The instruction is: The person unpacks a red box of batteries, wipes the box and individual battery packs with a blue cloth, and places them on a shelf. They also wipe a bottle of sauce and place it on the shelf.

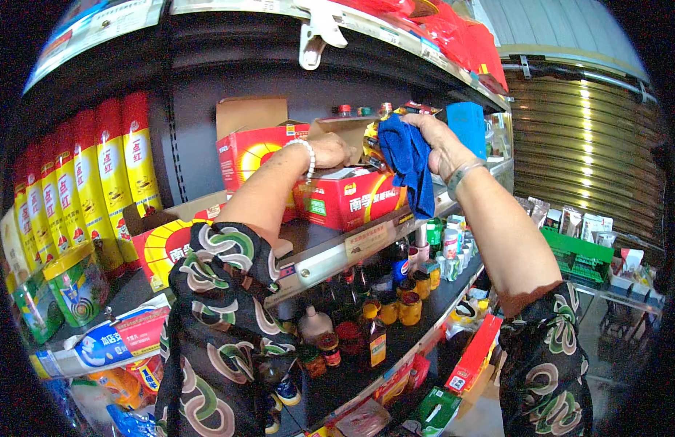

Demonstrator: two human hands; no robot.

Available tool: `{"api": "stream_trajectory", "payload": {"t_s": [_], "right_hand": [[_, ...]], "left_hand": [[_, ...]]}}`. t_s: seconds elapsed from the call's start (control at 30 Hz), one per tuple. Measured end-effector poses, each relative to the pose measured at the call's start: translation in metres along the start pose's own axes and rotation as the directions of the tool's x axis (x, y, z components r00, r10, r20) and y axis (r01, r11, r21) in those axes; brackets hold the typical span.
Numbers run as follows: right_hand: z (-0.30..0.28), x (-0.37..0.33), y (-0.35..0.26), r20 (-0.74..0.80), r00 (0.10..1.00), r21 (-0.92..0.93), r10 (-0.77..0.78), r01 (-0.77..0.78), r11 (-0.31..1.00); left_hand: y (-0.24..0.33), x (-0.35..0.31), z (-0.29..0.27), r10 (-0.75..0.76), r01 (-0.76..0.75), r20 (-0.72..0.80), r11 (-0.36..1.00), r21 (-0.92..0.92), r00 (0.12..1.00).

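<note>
My right hand (441, 143) is closed on a dark blue cloth (407, 156), which hangs down over the shelf's front edge. Against the cloth's left side is a yellow-and-dark printed item (371, 142); the cloth hides part of it. My left hand (332, 151), a beaded bracelet at its wrist, is curled over an open red cardboard box (352, 200). Its fingertips are partly hidden, so what they grip does not show. The box's raised brown flap (337, 130) stands behind that hand. Another open red box (250, 156) sits just to the left.
Tall red-and-yellow spray cans (104, 182) line the left end, with green-lidded tubs (75, 284) before them. The lower shelf (417, 328) holds bottles and jars (410, 309). A blue box (466, 130) stands beyond my right hand. A white clip (319, 33) hangs from the upper shelf.
</note>
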State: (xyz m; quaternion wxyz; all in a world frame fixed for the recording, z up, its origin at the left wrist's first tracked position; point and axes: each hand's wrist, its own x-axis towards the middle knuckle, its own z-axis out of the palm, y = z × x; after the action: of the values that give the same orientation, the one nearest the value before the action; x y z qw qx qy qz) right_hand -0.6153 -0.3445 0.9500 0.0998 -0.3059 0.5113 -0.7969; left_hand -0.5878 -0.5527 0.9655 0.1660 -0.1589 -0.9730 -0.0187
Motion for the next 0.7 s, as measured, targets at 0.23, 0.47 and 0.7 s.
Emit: {"api": "stream_trajectory", "payload": {"t_s": [0.23,0.47,0.7], "right_hand": [[-0.037,-0.024,-0.014,-0.009,0.996,0.027,-0.088,0.088,0.996],[-0.055,-0.047,-0.014,0.009,0.995,-0.015,-0.104,0.104,0.994],[-0.073,-0.067,-0.021,-0.045,0.989,0.013,-0.139,0.14,0.99]], "left_hand": [[0.021,-0.001,-0.002,-0.106,0.11,-0.046,0.989,0.095,0.993],[0.026,0.015,0.024,-0.107,0.109,-0.053,0.993,0.037,0.993],[0.048,0.031,0.015,0.075,-0.087,0.103,0.989,0.117,0.992]]}}
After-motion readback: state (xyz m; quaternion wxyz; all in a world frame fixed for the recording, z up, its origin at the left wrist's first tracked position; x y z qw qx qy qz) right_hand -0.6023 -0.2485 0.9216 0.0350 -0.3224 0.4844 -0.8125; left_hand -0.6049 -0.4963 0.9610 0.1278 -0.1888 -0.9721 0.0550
